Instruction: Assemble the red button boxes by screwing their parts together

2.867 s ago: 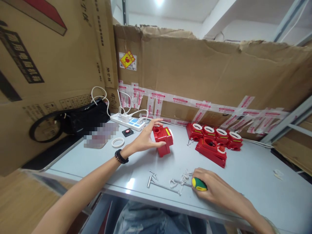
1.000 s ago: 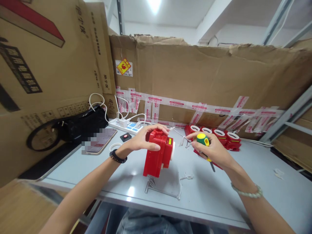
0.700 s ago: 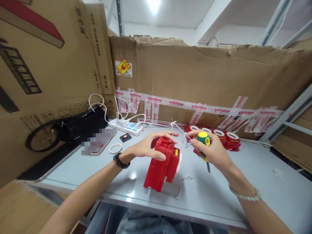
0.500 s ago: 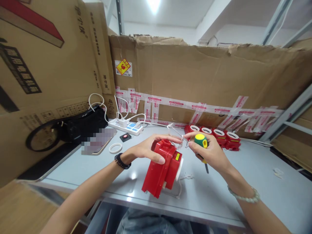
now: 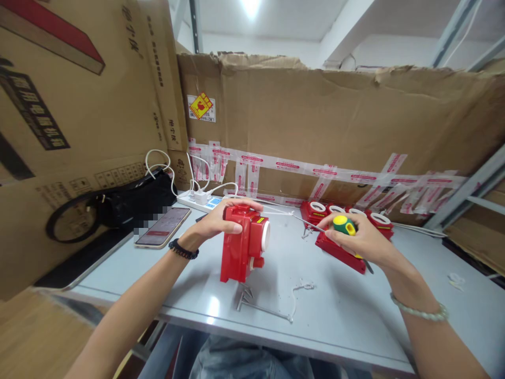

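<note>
A red housing with a white ring on its side [image 5: 241,242] stands upright in my left hand [image 5: 221,221], whose fingers wrap round its top. My right hand [image 5: 357,239] is closed round a green and yellow screwdriver [image 5: 344,225], its thin shaft pointing left. A white string runs from near the shaft's tip toward my left hand. Below the housing, a metal rod with white string [image 5: 266,310] and a few screws [image 5: 246,291] lie on the table. A red part [image 5: 341,255] rests under my right hand.
Several red housings with white rings [image 5: 315,209] line the back right by the cardboard. A phone [image 5: 163,227], a black bag [image 5: 134,202] and a power strip [image 5: 185,199] are at the left. White bits [image 5: 456,280] lie far right on the table [image 5: 355,321].
My left hand has moved left and up with the housing, now more upright. My right hand has shifted right with the screwdriver. The string between the hands is stretched longer; the rod and screws are uncovered.
</note>
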A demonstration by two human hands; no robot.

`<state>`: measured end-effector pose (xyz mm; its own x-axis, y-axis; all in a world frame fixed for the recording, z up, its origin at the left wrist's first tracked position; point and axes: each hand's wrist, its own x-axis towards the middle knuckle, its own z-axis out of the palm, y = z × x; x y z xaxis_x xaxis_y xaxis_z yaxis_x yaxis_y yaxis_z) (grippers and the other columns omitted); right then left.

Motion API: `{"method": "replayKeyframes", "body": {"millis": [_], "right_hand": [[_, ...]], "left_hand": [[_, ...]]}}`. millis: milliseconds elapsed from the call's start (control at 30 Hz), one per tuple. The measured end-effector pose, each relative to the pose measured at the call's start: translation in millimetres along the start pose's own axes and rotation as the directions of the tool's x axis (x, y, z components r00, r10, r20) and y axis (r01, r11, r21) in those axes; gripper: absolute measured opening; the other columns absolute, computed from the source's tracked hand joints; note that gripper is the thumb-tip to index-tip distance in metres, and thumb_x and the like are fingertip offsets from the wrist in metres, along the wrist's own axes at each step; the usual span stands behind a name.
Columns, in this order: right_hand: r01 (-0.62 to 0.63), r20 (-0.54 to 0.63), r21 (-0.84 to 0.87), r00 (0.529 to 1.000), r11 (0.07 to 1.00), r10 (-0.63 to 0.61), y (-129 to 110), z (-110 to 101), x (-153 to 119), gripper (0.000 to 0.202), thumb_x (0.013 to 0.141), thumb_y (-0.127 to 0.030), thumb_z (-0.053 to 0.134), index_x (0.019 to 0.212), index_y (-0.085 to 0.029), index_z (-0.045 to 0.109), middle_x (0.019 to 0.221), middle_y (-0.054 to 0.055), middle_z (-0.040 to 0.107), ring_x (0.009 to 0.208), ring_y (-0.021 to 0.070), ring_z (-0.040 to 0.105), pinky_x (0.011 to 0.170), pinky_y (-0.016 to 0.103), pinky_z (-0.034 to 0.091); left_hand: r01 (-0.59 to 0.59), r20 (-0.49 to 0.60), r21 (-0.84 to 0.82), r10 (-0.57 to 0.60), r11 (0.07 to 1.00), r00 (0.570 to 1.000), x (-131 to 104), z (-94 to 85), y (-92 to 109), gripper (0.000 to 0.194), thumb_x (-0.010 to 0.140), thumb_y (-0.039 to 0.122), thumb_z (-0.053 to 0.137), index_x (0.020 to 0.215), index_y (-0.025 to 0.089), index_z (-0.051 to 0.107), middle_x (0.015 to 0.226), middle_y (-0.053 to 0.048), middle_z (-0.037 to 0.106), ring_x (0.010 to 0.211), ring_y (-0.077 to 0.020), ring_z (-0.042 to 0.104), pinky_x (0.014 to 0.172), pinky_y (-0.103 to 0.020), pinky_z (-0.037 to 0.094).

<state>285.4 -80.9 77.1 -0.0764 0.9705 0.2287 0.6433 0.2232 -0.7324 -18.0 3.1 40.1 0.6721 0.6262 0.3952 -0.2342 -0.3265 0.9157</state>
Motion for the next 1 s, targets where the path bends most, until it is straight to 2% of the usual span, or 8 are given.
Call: {"method": "replayKeyframes", "body": {"millis": [133, 233, 333, 433, 700, 767, 867, 1000], "right_hand": [[0.062, -0.010, -0.089, 0.998, 0.994, -0.063, 7, -1, 3, 0.014, 0.067, -0.027, 0.062, 0.075, -0.017, 0.068, 0.059, -0.002, 0.052, 0.052, 0.0097, 0.044, 0.047, 0.023, 0.036], [0.053, 0.102, -0.128, 0.994, 0.990, -0.040, 13, 8, 6, 0.017, 0.068, -0.025, 0.058, 0.080, -0.017, 0.067, 0.069, 0.001, 0.060, 0.060, 0.0130, 0.051, 0.054, 0.024, 0.041], [0.055, 0.251, -0.191, 0.968, 0.980, -0.005, 24, 22, 11, 0.017, 0.067, -0.021, 0.053, 0.078, -0.016, 0.065, 0.076, 0.002, 0.064, 0.067, 0.0149, 0.055, 0.061, 0.024, 0.043], [0.046, 0.360, -0.297, 0.931, 0.954, 0.067, 39, 37, 18, 0.010, 0.064, -0.019, 0.051, 0.068, -0.017, 0.060, 0.063, 0.000, 0.061, 0.058, 0.0133, 0.053, 0.052, 0.023, 0.039], [0.048, 0.300, -0.374, 0.951, 0.926, 0.072, 56, 51, 22, 0.005, 0.059, -0.016, 0.058, 0.058, -0.018, 0.054, 0.057, 0.001, 0.057, 0.056, 0.0135, 0.049, 0.052, 0.025, 0.033], [0.056, 0.256, -0.362, 0.966, 0.930, 0.042, 50, 54, 21, 0.003, 0.064, -0.020, 0.058, 0.064, -0.017, 0.058, 0.064, 0.003, 0.060, 0.062, 0.0153, 0.051, 0.057, 0.026, 0.035], [0.071, 0.194, -0.287, 0.981, 0.955, -0.015, 34, 62, 18, 0.020, 0.074, -0.032, 0.055, 0.082, -0.016, 0.063, 0.077, 0.005, 0.064, 0.071, 0.0163, 0.055, 0.065, 0.026, 0.040], [0.069, 0.237, 0.107, 0.967, 0.992, -0.093, 17, 80, 13, 0.022, 0.070, -0.033, 0.060, 0.083, -0.015, 0.063, 0.069, -0.001, 0.058, 0.064, 0.0120, 0.050, 0.061, 0.023, 0.040]], "left_hand": [[-0.017, -0.047, -0.183, 0.008, 0.983, 0.999, -3, -1.6, -2, 0.052, 0.055, 0.035, 0.075, 0.102, 0.016, 0.063, 0.089, -0.006, 0.066, 0.072, -0.0187, 0.063, 0.064, -0.026, 0.049], [0.006, -0.080, -0.266, -0.029, 0.964, 0.996, -3, -1.9, -4, 0.053, 0.059, 0.033, 0.071, 0.108, 0.016, 0.061, 0.093, -0.008, 0.068, 0.076, -0.0208, 0.065, 0.067, -0.029, 0.051], [0.076, -0.033, -0.248, -0.087, 0.966, 0.996, -1, -2.1, -8, 0.058, 0.059, 0.032, 0.071, 0.114, 0.015, 0.059, 0.098, -0.010, 0.067, 0.079, -0.0222, 0.065, 0.069, -0.030, 0.051], [0.160, 0.001, -0.168, -0.162, 0.973, 0.987, 3, -1.8, -14, 0.057, 0.060, 0.029, 0.072, 0.113, 0.015, 0.061, 0.094, -0.008, 0.068, 0.077, -0.0187, 0.064, 0.068, -0.028, 0.049], [0.233, 0.089, -0.065, -0.227, 0.970, 0.970, 10, 2.0, -30, 0.060, 0.058, 0.028, 0.076, 0.115, 0.017, 0.061, 0.102, -0.008, 0.068, 0.086, -0.0186, 0.063, 0.076, -0.030, 0.047], [0.223, 0.098, -0.085, -0.215, 0.971, 0.972, 11, 4.2, -30, 0.061, 0.058, 0.027, 0.076, 0.116, 0.017, 0.060, 0.102, -0.009, 0.068, 0.087, -0.0194, 0.064, 0.077, -0.031, 0.048], [0.201, 0.090, -0.141, -0.190, 0.969, 0.978, 13, 8.4, -29, 0.060, 0.058, 0.027, 0.076, 0.115, 0.016, 0.060, 0.107, -0.011, 0.066, 0.090, -0.0204, 0.063, 0.078, -0.030, 0.047], [0.179, 0.093, -0.221, -0.162, 0.959, 0.982, 14, 14.4, -30, 0.060, 0.060, 0.029, 0.075, 0.117, 0.016, 0.059, 0.111, -0.012, 0.064, 0.092, -0.0214, 0.063, 0.080, -0.031, 0.047]]}}
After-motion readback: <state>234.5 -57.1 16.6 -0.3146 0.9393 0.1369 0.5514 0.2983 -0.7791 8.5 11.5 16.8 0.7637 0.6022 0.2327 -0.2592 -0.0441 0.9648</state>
